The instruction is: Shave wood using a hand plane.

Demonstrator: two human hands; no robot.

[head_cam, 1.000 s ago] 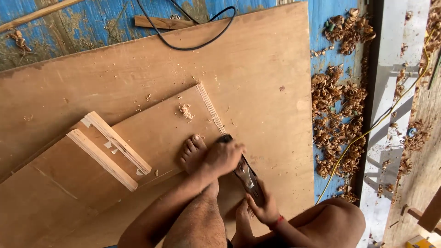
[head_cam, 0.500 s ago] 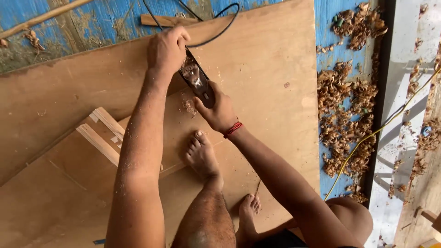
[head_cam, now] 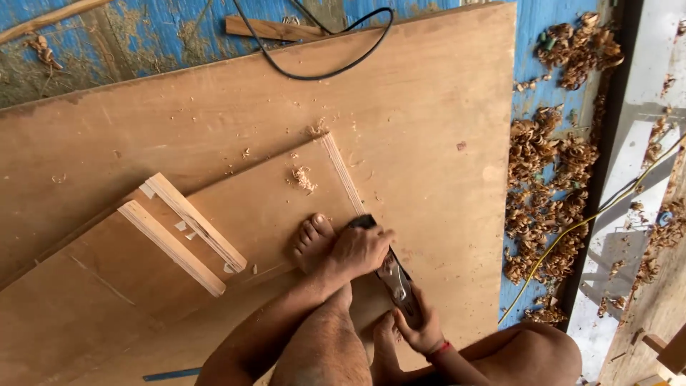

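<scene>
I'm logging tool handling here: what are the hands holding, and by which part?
Both hold a hand plane: left hand on its front end, right hand on its rear end.

No packages, labels, signs or screens anywhere in view.
</scene>
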